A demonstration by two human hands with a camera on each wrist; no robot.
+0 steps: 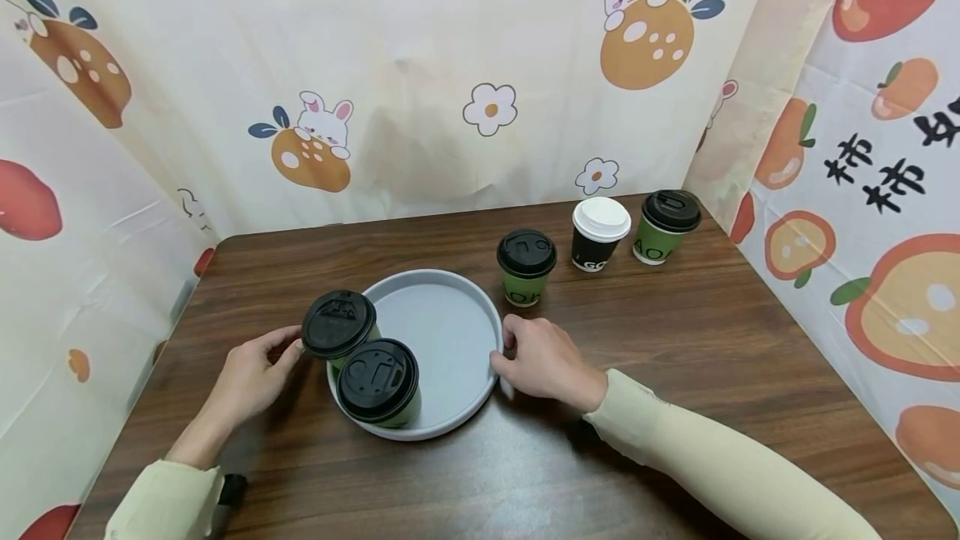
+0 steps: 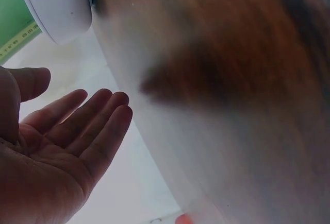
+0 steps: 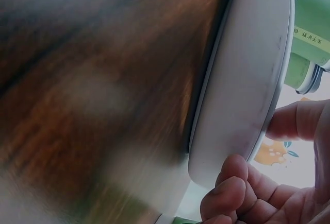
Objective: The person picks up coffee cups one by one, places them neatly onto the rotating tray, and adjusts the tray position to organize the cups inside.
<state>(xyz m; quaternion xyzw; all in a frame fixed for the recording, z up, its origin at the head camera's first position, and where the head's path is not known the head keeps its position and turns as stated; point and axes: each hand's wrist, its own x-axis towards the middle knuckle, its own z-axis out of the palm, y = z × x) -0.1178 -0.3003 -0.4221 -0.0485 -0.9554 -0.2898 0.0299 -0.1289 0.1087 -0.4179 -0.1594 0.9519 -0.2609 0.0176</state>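
A round pale grey tray lies on the table, seen from the side as a light wall in the right wrist view. Two green paper cups with black lids, one behind and one in front, stand on its left part. My right hand pinches the tray's right rim, thumb over the edge and curled fingers at the outer wall. Beside the tray's left edge is my left hand; in the left wrist view its fingers are extended, apart from the tray and holding nothing.
Behind my right hand stands a green cup with a black lid. Farther back right are a black cup with a white lid and another green cup. Printed curtains enclose the wooden table at the back and sides.
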